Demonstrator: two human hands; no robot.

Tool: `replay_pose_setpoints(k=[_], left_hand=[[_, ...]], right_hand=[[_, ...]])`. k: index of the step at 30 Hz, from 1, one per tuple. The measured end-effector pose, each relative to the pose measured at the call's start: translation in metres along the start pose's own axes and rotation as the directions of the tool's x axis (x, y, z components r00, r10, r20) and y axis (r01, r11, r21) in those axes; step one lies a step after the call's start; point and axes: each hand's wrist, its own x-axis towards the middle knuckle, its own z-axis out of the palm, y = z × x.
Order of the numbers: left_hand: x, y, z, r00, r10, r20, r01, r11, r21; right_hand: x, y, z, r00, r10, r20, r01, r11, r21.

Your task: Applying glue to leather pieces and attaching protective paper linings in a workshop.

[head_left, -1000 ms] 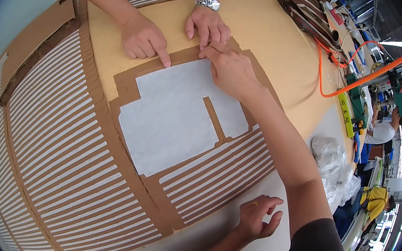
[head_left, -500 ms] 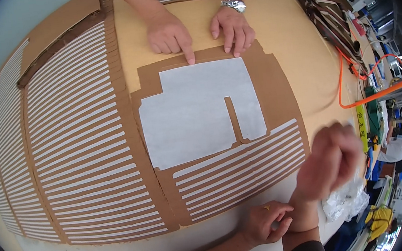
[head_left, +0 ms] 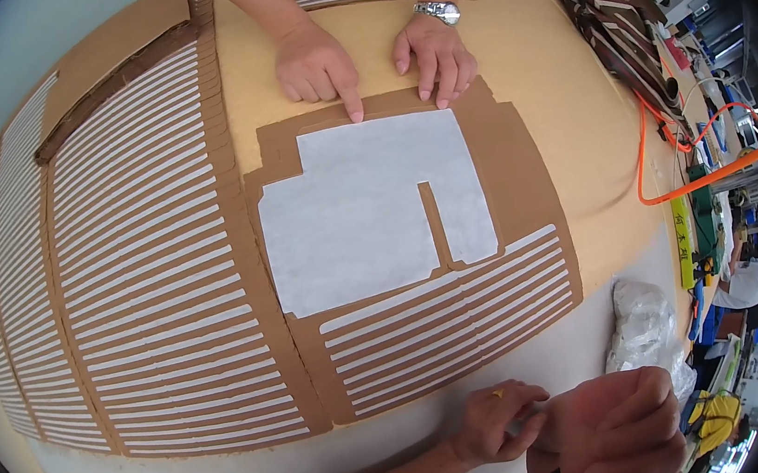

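My left hand (head_left: 498, 422), with a ring on one finger, is loosely curled over the pale near part of the table. Its thumb and forefinger are apart, with nothing seen between them, and its fingertips are close by my right wrist. Palm partly up, my right hand (head_left: 621, 428) is curled into a loose fist at the lower edge; I see nothing in it. Beyond them lies a brown cardboard template (head_left: 522, 178) with a white notched area (head_left: 349, 217) and white stripes. Across the table, another person's hands (head_left: 317, 61) rest at its far edge, one forefinger pointing down.
Large brown striped panels (head_left: 152, 253) cover the table's left side. A clear plastic bag (head_left: 642, 328) lies at the near right. An orange hose (head_left: 709, 183) and dark brown folded material (head_left: 613, 37) are along the right edge. Another person (head_left: 747, 283) works farther off.
My right hand has come down and toward me, from above the table's right side to beside my left hand. My left hand and the other person's hands have hardly moved.
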Motion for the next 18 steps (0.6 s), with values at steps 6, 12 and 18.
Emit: replay_pose_setpoints(k=[6, 12, 18], left_hand=[[0.0004, 0.0042, -0.0057, 0.999, -0.041, 0.021, 0.04, 0.998, 0.042], [0.0001, 0.0026, -0.006, 0.993, -0.112, 0.048, 0.112, 0.994, -0.01], [0.0024, 0.0029, -0.0039, 0.996, -0.079, 0.048, 0.079, 0.997, 0.004]], right_hand=[[-0.0041, 0.0023, 0.0058, 0.999, 0.021, 0.036, -0.018, 0.997, -0.078], [-0.0022, 0.0057, 0.0033, 0.994, 0.017, 0.111, -0.021, 0.999, 0.035], [0.0028, 0.0064, -0.0004, 0.993, 0.029, 0.111, -0.036, 0.998, 0.06]])
